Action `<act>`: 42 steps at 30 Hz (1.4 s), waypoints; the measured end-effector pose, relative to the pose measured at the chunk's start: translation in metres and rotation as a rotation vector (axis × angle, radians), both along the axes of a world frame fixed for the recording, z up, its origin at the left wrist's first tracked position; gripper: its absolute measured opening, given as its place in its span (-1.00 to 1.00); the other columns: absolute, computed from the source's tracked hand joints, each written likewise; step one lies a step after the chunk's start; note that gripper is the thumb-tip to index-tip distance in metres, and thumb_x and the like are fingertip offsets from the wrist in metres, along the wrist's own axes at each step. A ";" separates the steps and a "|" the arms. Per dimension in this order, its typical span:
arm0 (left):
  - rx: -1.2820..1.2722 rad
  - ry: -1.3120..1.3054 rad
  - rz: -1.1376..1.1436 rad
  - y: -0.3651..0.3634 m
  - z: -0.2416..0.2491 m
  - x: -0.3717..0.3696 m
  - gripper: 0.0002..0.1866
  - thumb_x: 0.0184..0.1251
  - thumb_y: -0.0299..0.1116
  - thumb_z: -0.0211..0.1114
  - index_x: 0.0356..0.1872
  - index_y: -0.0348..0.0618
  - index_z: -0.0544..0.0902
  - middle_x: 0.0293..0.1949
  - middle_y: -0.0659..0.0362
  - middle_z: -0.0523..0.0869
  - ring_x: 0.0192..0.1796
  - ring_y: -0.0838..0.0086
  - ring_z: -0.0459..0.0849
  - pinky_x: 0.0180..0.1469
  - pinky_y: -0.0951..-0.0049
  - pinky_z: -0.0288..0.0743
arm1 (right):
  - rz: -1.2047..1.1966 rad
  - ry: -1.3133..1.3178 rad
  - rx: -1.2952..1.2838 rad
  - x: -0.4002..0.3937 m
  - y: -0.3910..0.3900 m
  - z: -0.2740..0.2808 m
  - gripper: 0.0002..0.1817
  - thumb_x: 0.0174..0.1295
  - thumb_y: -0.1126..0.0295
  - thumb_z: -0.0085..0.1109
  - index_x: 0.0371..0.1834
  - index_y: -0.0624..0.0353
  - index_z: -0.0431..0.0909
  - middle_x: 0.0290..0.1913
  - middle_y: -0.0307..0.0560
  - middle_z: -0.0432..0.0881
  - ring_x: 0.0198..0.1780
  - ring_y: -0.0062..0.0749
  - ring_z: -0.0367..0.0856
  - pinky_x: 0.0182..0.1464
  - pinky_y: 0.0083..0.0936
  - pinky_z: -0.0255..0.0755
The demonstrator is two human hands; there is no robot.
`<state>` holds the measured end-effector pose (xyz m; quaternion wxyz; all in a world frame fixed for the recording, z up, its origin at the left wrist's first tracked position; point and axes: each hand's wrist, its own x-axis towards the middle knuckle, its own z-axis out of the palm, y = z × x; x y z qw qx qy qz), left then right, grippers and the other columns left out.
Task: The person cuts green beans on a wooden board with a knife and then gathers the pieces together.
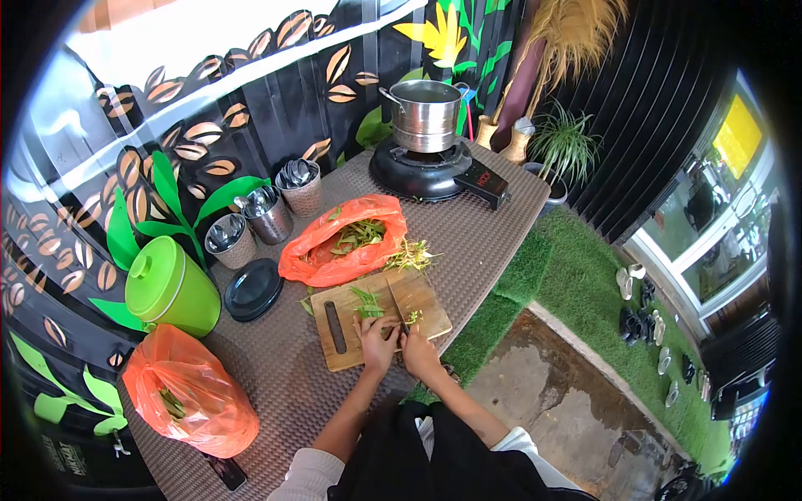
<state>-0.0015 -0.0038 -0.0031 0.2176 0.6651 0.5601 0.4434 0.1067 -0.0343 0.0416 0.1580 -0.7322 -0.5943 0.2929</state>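
My right hand (419, 351) is closed round the handle of a knife (393, 297), whose blade points away from me over a wooden cutting board (341, 357). Beside it, my left hand (378, 341) has its fingers curled on a bunch of leafy green stalks (366, 302) lying on the board. Small chopped pieces (414, 317) are to the right of the blade. Just beyond the board, an open orange plastic bag (305, 263) holds more greens, and a pile of trimmed stems (411, 255) lies by its right end.
A steel pot (426, 117) stands on a black gas stove (401, 174) at the far end. Along the wall are cutlery holders (269, 219), dark plates (253, 289) and a green lidded container (171, 288). A full orange bag (196, 401) and a phone (225, 473) are at left.
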 end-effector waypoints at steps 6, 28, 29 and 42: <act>0.059 0.036 0.013 -0.004 0.005 0.000 -0.86 0.11 -0.38 0.33 -0.28 -0.06 0.67 -0.35 0.31 0.69 -0.04 0.40 0.48 0.44 -0.02 -0.21 | 0.134 0.053 0.040 0.022 0.017 -0.010 -0.57 0.37 0.17 -0.14 0.00 0.40 0.29 -0.27 0.42 0.60 -0.13 0.34 0.57 -0.06 0.03 0.45; 0.093 0.192 -0.019 -0.004 0.005 0.002 -0.90 0.13 -0.48 0.21 -0.41 -0.09 0.45 -0.40 0.21 0.60 -0.13 0.29 0.48 0.32 -0.04 -0.08 | -0.004 -0.018 0.032 -0.008 -0.007 -0.006 -0.60 0.36 0.17 -0.11 -0.04 0.37 0.25 -0.32 0.48 0.58 -0.20 0.31 0.59 -0.13 0.08 0.45; 0.104 0.212 -0.024 -0.005 0.005 0.002 -0.89 0.10 -0.48 0.22 -0.44 -0.08 0.43 -0.43 0.22 0.59 -0.14 0.30 0.49 0.30 -0.05 -0.07 | -0.011 -0.030 0.040 -0.007 -0.004 -0.005 -0.59 0.36 0.17 -0.12 -0.04 0.37 0.24 -0.32 0.47 0.58 -0.20 0.32 0.59 -0.13 0.08 0.46; 0.201 0.250 0.019 0.009 0.031 -0.002 -0.87 0.14 -0.33 0.25 -0.27 -0.01 0.58 -0.34 0.22 0.64 -0.03 0.30 0.47 0.25 0.01 -0.01 | -0.039 -0.028 0.024 0.012 0.003 0.000 -0.59 0.38 0.12 -0.18 0.00 0.30 0.23 -0.31 0.45 0.59 -0.21 0.35 0.59 -0.14 0.08 0.46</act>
